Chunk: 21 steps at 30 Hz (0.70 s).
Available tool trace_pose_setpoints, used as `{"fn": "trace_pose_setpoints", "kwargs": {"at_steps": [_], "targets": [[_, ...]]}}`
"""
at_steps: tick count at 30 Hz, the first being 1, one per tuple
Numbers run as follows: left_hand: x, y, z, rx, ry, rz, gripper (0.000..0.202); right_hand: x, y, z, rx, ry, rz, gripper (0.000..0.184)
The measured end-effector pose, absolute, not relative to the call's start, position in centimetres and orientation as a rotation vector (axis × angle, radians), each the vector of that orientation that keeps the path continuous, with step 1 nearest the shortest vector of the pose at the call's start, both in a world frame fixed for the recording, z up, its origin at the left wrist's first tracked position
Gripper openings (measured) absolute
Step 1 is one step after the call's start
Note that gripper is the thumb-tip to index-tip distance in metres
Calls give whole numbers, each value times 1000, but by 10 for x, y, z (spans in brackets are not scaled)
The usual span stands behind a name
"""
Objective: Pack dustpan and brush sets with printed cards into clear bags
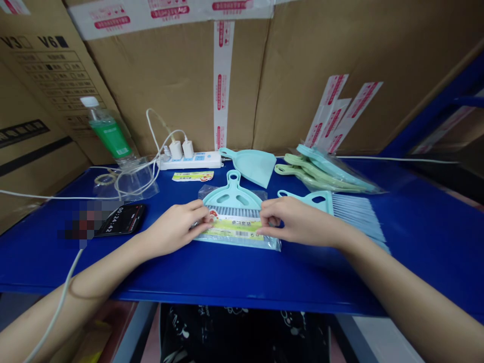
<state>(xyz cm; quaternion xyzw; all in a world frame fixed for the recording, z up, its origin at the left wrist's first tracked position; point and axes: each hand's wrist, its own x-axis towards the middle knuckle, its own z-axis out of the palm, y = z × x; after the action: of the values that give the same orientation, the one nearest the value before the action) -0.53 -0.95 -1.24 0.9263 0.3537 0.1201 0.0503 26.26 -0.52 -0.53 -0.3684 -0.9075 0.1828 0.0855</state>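
Note:
A light-blue dustpan and brush set [233, 195] lies in front of me in a clear plastic bag [272, 244], its handle pointing away. Across the brush bristles sits a yellow-green printed label card [234, 225]. The card's left end is pinched between the thumb and fingers of my left hand [180, 227]. At its right end, the thumb and curled fingers of my right hand [293, 220] pinch the other edge. Beside my right hand is a loose light-blue brush [351, 209], partly hidden by my wrist. A bare dustpan [252, 165] rests behind the bagged set.
Bagged green and blue dustpan sets [328, 174] are piled at the back right. Another label card [193, 176] lies near a white power strip [192, 161] with chargers. A bottle [111, 133], white cables and a phone [121, 220] occupy the left. Cardboard boxes [170, 75] wall off the back.

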Motion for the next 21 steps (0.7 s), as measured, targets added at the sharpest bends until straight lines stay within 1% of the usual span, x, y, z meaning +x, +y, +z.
{"fn": "trace_pose_setpoints", "kwargs": {"at_steps": [4, 9, 15, 21], "targets": [[-7, -6, -18, 2818, 1158, 348, 27, 262, -4, -3, -1086, -2716, 571, 28], [-9, -4, -22, 2790, 1142, 330, 27, 262, -4, -3, -1078, -2724, 572, 28], [-6, -9, -16, 2755, 1164, 310, 23, 264, -4, -4, -1037, -2720, 575, 27], [-4, -13, -10, 2750, 1101, 267, 24, 268, -5, 0, -1027, -2732, 645, 25]]}}
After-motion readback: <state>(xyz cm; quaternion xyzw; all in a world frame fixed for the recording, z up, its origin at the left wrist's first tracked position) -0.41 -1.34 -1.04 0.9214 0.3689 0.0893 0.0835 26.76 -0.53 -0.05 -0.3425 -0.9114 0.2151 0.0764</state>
